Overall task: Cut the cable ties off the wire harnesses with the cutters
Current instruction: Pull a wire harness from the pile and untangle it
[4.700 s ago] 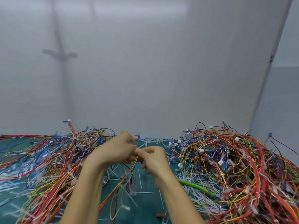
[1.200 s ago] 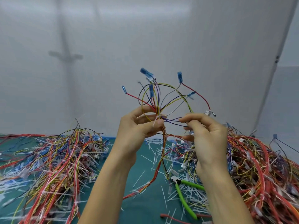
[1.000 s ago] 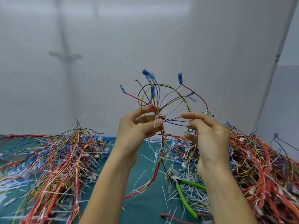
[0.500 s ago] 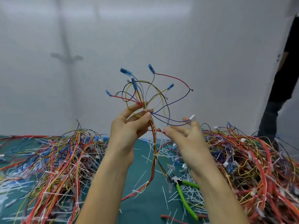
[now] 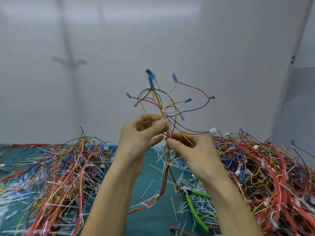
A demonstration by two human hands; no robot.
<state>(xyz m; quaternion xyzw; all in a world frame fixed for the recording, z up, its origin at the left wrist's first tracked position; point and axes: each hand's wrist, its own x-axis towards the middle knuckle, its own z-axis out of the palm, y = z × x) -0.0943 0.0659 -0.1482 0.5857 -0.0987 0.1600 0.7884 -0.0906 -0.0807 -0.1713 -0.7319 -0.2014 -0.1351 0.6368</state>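
Harness (image 5: 163, 111): red, yellow, purple, black; terminals (image 5: 151, 81) blue. Cutters (image 5: 192, 208): green-handled. Mat (image 5: 150, 220): teal. Loose ties (image 5: 181, 206): white.

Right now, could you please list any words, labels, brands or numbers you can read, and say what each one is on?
None can be read. The green-handled cutters, the held wire harness, its white connector and blue terminals show no legible print; anything there is too small or blurred.

A green mat (image 5: 150, 222) carries a heap of wire harnesses (image 5: 56, 169) left of the fingers (image 5: 158, 124) and a second heap (image 5: 265, 176) right of them. Below the fingers lie scattered white cut ties (image 5: 173, 207) and green-handled cutters (image 5: 194, 210), their jaws seemingly half buried.
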